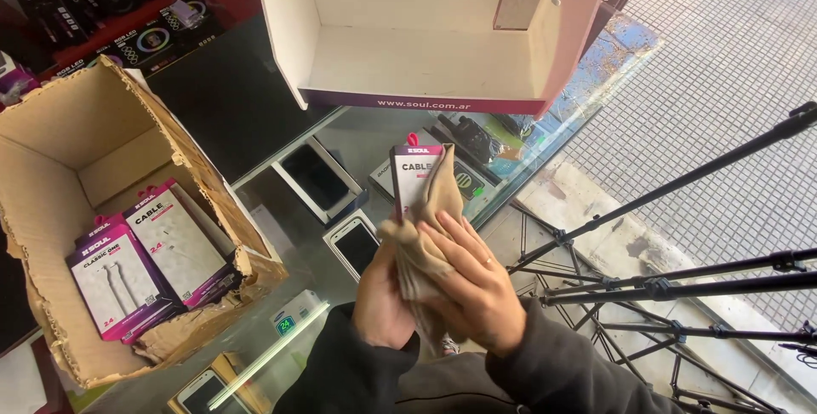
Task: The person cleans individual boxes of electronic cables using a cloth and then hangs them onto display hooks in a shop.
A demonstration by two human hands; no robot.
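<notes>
Hands together over the glass bench, and it's a wiping grip: the left hand clasps the lower end of a boxed cable pack, upright and face-out, steadying it, while the right hand presses a beige cloth flat against the pack's front, fingers spread to cover more surface. Left of the hands sits a torn cardboard box with more cable packs lying flat inside. Beyond the hands, a white display stand with bare hooks and one hanging pack. Right of the hands, black tripod legs fan out across the floor.
</notes>
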